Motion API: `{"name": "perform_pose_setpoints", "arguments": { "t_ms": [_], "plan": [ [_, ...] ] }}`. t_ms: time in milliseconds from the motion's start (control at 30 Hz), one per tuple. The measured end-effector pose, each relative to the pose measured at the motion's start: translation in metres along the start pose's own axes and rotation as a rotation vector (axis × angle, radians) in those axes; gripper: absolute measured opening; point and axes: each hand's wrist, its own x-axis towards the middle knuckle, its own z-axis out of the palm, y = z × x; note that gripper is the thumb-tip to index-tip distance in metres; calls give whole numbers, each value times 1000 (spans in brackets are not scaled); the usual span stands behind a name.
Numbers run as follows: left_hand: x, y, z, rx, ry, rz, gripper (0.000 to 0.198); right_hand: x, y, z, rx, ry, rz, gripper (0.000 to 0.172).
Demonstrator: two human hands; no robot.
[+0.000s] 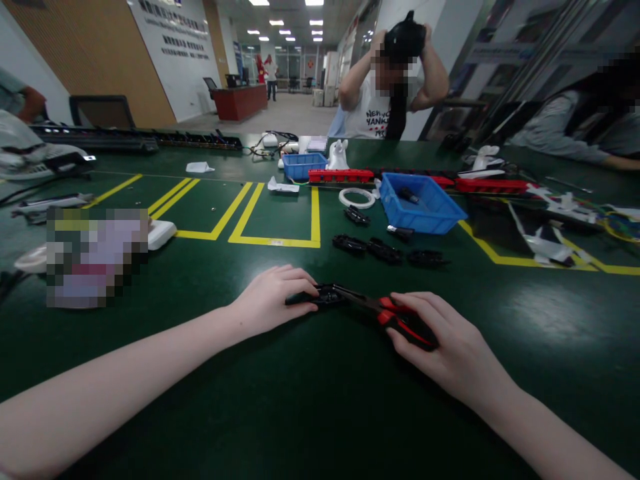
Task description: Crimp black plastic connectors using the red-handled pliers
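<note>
My left hand (280, 297) grips a small black plastic part (327, 294) low over the green table, fingers on its far side and thumb on the near side. My right hand (445, 340) is wrapped round the red and black handles of long-nose pliers (385, 312). The pliers' narrow jaws reach left to the black part and meet its right end. Whether the jaws are clamped on it I cannot tell. Beyond my hands lie several similar black parts (384, 251), in a loose row. Behind them sits a white ring-shaped roll (357, 198).
A blue bin (423, 207) holding a few dark pieces stands behind the black parts, with a smaller blue bin (305, 165) farther back. Red strips (341, 176) run along the table. Yellow tape (275, 243) marks its surface. Across the table a person (377, 100) handles a headset.
</note>
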Motion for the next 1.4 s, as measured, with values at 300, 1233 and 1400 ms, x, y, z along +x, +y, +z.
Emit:
{"name": "perform_pose_setpoints", "arguments": {
  "t_ms": [300,1233,1400],
  "plan": [
    [0,-1,1,23,-16,-4,18,2,-5,-3,-113,22,-54,42],
    [0,-2,-1,59,-83,21,27,2,-6,-7,-8,21,-13,38],
    [-1,-1,-1,54,-84,33,27,2,-8,-7,-35,8,-21,36]
  ]
}}
